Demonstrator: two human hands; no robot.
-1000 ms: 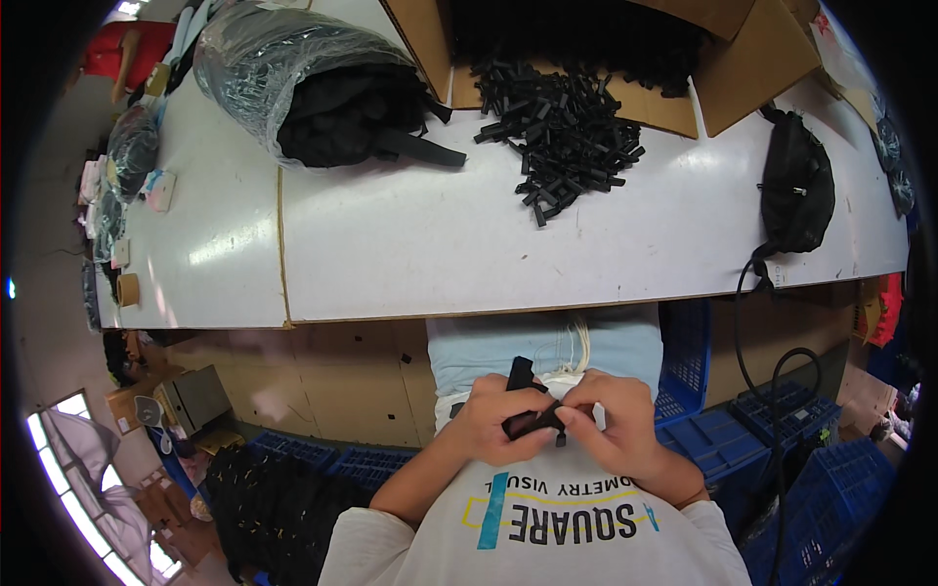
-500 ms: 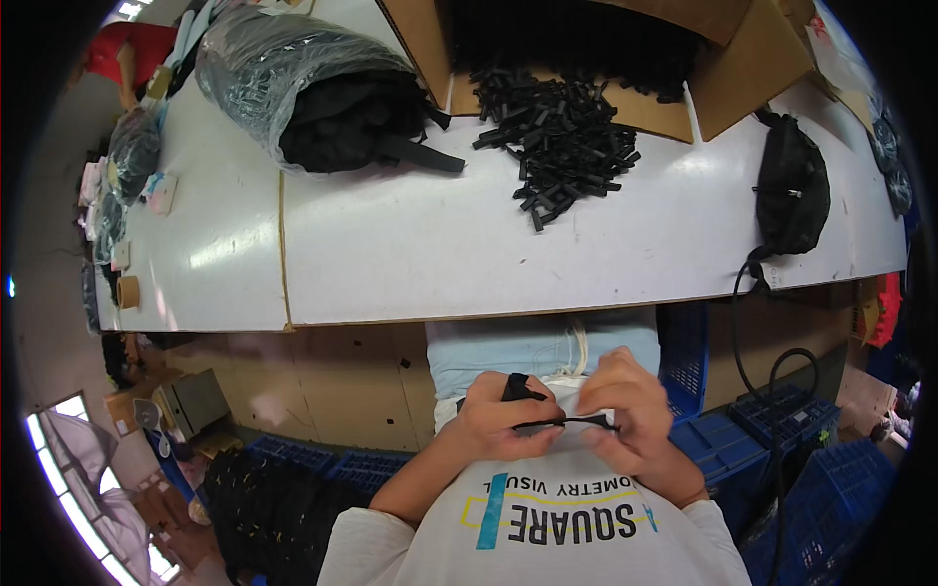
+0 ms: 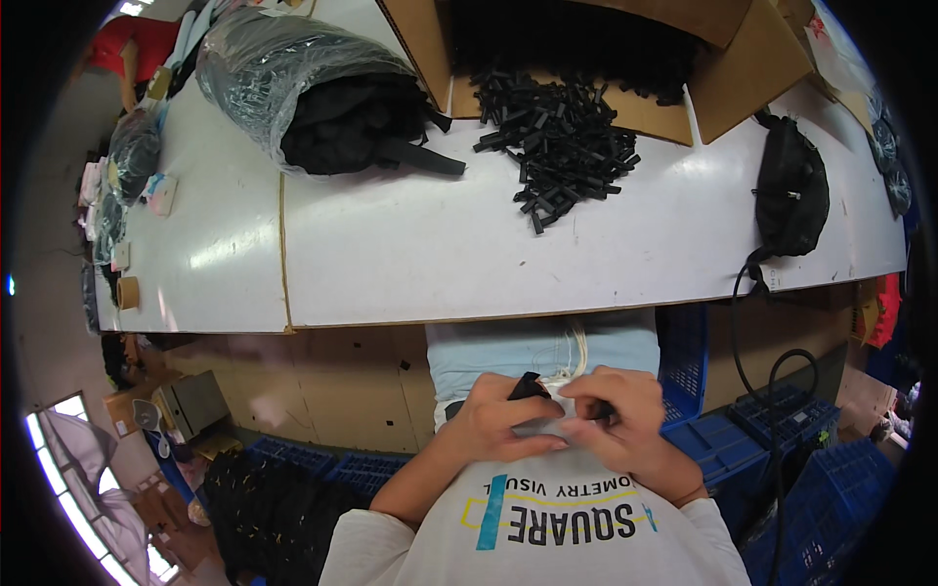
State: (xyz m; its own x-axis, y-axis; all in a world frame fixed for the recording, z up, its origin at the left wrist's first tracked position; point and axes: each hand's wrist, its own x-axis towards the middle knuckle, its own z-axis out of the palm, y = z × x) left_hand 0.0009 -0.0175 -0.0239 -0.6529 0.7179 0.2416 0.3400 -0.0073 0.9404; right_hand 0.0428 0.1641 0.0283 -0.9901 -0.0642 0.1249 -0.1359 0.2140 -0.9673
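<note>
My left hand (image 3: 491,422) is closed around a black fabric strap (image 3: 528,388), and an end of it sticks up past the fingers. Close beside it, my right hand (image 3: 625,418) has its fingers curled over a small dark piece (image 3: 603,411), mostly covered; whether it belongs to the strap I cannot tell. Both hands are in front of my shirt, below the table's near edge. Farther off, a heap of small black plastic pieces (image 3: 567,146) lies on the white table (image 3: 420,264), spilling from a cardboard box (image 3: 747,73).
A clear plastic bag (image 3: 249,73) of black fabric strips lies left of the heap. At the right sits a black pouch (image 3: 793,186) with a cable below it. Folded light-blue cloth (image 3: 489,352) is under the table's edge. Blue crates (image 3: 718,454) stand at the right; a person in red works at far left.
My hands have drawn closer, and the black strip stretched between them is now mostly hidden. The right hand has turned and lowered slightly.
</note>
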